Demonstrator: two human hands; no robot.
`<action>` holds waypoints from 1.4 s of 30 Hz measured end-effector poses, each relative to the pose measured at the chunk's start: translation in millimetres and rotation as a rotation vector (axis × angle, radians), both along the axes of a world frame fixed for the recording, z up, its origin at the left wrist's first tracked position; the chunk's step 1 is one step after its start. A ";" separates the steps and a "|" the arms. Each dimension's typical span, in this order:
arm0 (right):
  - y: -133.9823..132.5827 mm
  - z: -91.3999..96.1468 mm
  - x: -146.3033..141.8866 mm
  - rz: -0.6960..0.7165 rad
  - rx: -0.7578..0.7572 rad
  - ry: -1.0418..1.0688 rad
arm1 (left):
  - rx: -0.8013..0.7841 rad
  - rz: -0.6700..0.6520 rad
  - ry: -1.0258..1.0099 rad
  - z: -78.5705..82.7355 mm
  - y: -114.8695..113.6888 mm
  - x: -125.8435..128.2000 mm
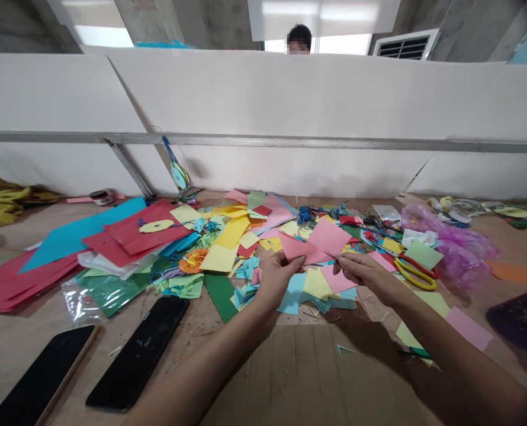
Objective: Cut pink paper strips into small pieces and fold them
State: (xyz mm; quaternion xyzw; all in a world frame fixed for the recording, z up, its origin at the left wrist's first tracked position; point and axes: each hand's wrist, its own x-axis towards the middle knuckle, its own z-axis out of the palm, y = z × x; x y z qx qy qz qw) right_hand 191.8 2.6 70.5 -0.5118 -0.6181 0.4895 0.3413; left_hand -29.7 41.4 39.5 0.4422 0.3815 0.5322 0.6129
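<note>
Both my hands hold one folded pink paper sheet point(319, 241) above a heap of coloured paper scraps point(241, 248). My left hand point(278, 278) pinches its lower left edge, fingers closed on it. My right hand point(365, 271) pinches the lower right edge, fingers closed too. The sheet is creased into two peaks and tilts up away from me. Yellow, blue and pink squares lie directly beneath my hands.
Two dark phones point(140, 352) point(41, 378) lie at the front left. Large red point(134, 234) and blue sheets point(74, 234) spread at left. Yellow-and-red scissors point(414, 272) and a purple plastic bag point(456, 248) sit at right. A white partition point(290, 118) stands behind; a person's head shows above it.
</note>
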 end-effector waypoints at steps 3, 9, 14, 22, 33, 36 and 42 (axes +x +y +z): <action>-0.5 1.1 -0.5 -0.005 0.004 -0.011 | 0.006 -0.004 0.005 0.2 0.3 0.1; -0.4 -0.4 -1.7 -0.013 -0.002 -0.004 | 0.054 -0.020 0.040 -3.0 2.1 -1.0; -0.9 -2.5 -4.3 -0.030 -0.028 0.003 | 0.105 -0.045 0.060 -5.1 1.4 0.1; -5.8 0.4 -11.3 -0.086 -0.050 0.018 | 0.095 -0.075 0.037 -0.6 -2.6 2.0; -9.3 5.7 -13.7 -0.098 0.024 -0.001 | 0.068 -0.044 0.077 -3.7 -2.0 2.2; -8.4 5.2 -13.7 -0.108 0.035 -0.023 | 0.078 -0.057 0.069 -1.7 -2.6 1.8; -8.5 -0.7 -14.1 -0.138 0.008 0.028 | 0.063 -0.133 0.068 1.0 -4.6 2.3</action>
